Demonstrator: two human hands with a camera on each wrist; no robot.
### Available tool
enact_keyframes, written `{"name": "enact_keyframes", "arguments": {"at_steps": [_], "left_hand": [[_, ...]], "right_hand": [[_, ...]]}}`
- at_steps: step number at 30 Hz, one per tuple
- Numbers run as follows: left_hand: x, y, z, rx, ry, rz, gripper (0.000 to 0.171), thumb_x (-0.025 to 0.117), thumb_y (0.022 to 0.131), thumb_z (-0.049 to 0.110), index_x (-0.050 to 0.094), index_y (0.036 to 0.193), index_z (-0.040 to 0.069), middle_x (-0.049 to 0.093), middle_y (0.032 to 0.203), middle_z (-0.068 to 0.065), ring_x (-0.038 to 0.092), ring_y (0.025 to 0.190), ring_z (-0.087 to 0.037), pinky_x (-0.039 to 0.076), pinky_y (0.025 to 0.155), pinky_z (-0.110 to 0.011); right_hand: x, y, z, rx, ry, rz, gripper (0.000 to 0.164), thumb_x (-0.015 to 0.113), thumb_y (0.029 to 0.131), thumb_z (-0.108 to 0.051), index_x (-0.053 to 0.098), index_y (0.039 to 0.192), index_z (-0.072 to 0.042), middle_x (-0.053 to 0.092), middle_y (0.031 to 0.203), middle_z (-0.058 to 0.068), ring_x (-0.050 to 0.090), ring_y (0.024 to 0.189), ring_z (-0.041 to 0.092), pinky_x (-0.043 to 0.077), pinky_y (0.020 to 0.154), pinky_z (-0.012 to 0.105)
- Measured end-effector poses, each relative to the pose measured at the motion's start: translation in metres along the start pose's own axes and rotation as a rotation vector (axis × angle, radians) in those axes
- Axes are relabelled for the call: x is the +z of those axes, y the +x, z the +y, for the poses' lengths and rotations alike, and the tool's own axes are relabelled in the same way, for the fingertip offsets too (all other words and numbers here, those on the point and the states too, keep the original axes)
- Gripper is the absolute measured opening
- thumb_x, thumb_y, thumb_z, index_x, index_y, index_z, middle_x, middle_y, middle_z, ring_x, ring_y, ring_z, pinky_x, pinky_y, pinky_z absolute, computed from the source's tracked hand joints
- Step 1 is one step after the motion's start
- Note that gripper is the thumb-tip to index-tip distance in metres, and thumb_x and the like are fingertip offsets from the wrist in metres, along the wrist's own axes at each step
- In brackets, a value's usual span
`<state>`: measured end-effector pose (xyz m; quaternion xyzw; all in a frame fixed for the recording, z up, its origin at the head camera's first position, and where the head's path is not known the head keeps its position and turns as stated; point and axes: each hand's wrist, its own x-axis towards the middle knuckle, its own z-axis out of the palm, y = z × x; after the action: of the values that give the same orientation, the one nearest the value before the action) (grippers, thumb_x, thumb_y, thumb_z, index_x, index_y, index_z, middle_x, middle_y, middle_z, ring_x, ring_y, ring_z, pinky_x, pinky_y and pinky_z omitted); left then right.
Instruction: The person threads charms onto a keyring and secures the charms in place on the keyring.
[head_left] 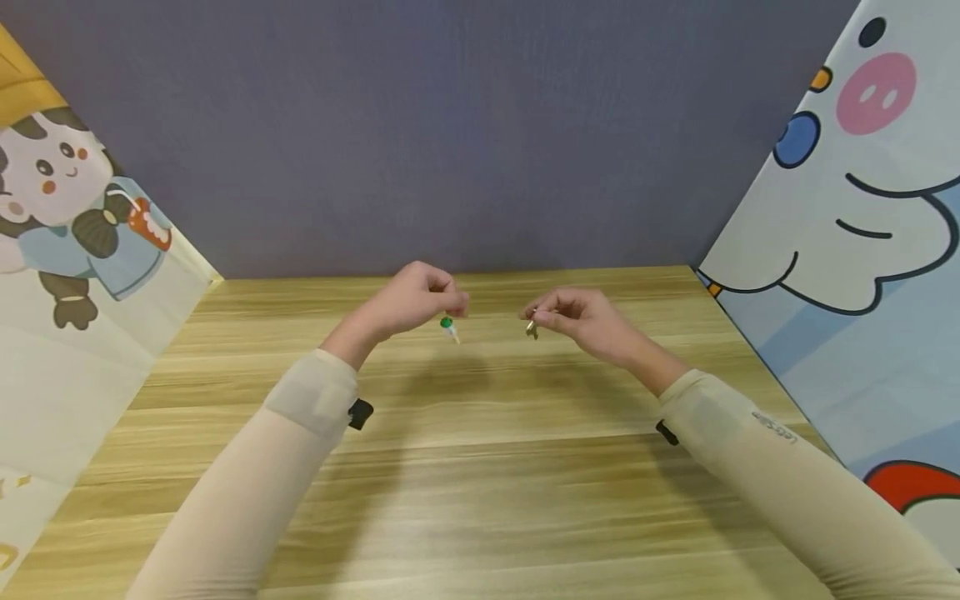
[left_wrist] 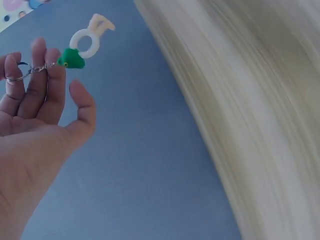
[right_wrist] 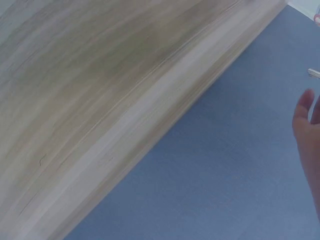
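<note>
My left hand (head_left: pixel 420 298) holds a keychain above the table, its metal split ring (left_wrist: pixel 19 75) at the fingers and a short chain running from it. On that chain hangs a charm with a green head (left_wrist: pixel 72 59), a white ring-shaped body (left_wrist: pixel 84 44) and pale legs (left_wrist: pixel 101 23). In the head view the charm (head_left: pixel 448 326) dangles below the fingers. Across from it, my right hand (head_left: pixel 581 318) pinches small brass-coloured keys (head_left: pixel 532 327) between thumb and fingers. Only a key's end (right_wrist: pixel 313 73) shows at the right wrist view's edge. A gap separates both hands.
Below the hands lies a wood-grain table (head_left: pixel 480 500). A dark blue-grey panel (head_left: pixel 465 142) rises along its far edge. Cartoon-printed panels stand at the left (head_left: pixel 112 350) and right (head_left: pixel 840 250).
</note>
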<state>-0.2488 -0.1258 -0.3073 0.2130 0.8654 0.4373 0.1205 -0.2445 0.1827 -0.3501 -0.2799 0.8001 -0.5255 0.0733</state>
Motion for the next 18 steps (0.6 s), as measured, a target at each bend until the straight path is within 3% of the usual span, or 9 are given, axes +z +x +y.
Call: {"name": "enact_keyframes", "arguments": {"at_steps": [4, 11, 15, 18], "left_hand": [[0.0026, -0.0004, 0.0030, -0.009, -0.090, -0.038, 0.037, 0.064, 0.108, 0.034, 0.074, 0.088, 0.005, 0.077, 0.105, -0.011, 0.071, 0.101, -0.030, 0.058, 0.098, -0.047], [0.0052, -0.0031, 0.0051, 0.028, -0.142, -0.160, 0.029, 0.054, 0.113, 0.024, 0.076, 0.119, 0.008, 0.074, 0.127, -0.010, 0.070, 0.109, -0.029, 0.058, 0.104, -0.045], [0.0066, -0.0040, 0.0027, 0.071, -0.146, -0.211, 0.032, 0.046, 0.115, 0.016, 0.073, 0.126, 0.004, 0.071, 0.133, -0.011, 0.069, 0.109, -0.032, 0.057, 0.105, -0.045], [0.0077, -0.0048, 0.0022, 0.092, -0.134, -0.211, 0.029, 0.050, 0.114, 0.016, 0.076, 0.122, 0.006, 0.074, 0.129, -0.010, 0.070, 0.109, -0.033, 0.058, 0.103, -0.045]], "right_hand": [[0.0025, -0.0004, -0.0018, -0.016, 0.054, -0.062, 0.017, 0.058, 0.110, -0.011, 0.067, 0.110, 0.004, 0.075, 0.121, 0.022, 0.075, 0.111, 0.024, 0.061, 0.100, 0.030], [0.0046, 0.0004, -0.0055, 0.003, 0.043, -0.017, 0.023, 0.056, 0.112, -0.019, 0.068, 0.113, 0.000, 0.074, 0.114, 0.017, 0.073, 0.102, 0.017, 0.061, 0.093, 0.032], [0.0067, 0.0016, -0.0065, 0.010, 0.062, 0.012, 0.023, 0.055, 0.112, -0.017, 0.068, 0.115, 0.002, 0.074, 0.113, 0.019, 0.073, 0.100, 0.017, 0.062, 0.093, 0.032], [0.0087, 0.0024, -0.0053, -0.007, 0.080, 0.035, 0.023, 0.054, 0.112, -0.016, 0.067, 0.114, 0.003, 0.073, 0.109, 0.019, 0.074, 0.097, 0.016, 0.063, 0.090, 0.032]]}}
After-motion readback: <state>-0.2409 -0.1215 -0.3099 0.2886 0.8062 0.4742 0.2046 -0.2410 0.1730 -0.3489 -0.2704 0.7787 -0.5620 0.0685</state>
